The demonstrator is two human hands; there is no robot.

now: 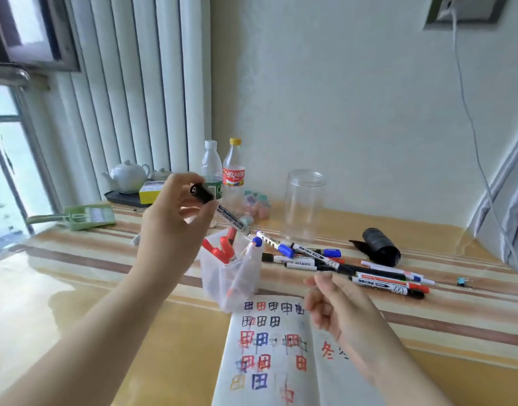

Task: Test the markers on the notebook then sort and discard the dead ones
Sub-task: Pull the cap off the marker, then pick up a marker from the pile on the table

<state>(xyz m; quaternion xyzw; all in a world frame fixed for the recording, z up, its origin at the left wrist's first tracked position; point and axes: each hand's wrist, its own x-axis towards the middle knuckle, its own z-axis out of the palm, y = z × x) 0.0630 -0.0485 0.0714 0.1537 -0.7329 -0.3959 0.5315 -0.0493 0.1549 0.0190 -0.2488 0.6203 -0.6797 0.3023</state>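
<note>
Fingers [193, 210] of the left hand [175, 218] pinch a black-capped marker [219, 212] above the clear cup [228, 276], seemingly dropping it in; right hand [336, 306] hovers loosely curled, empty, over the notebook [269, 353] beside that cup.

Two bare forearms, no sleeves, left grip [175, 212], right grip [336, 309]

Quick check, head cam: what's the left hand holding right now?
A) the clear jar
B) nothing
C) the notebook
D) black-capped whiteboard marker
D: the left hand grips a black-capped marker raised above the table, while the notebook lies flat and the clear jar stands untouched behind.
</note>
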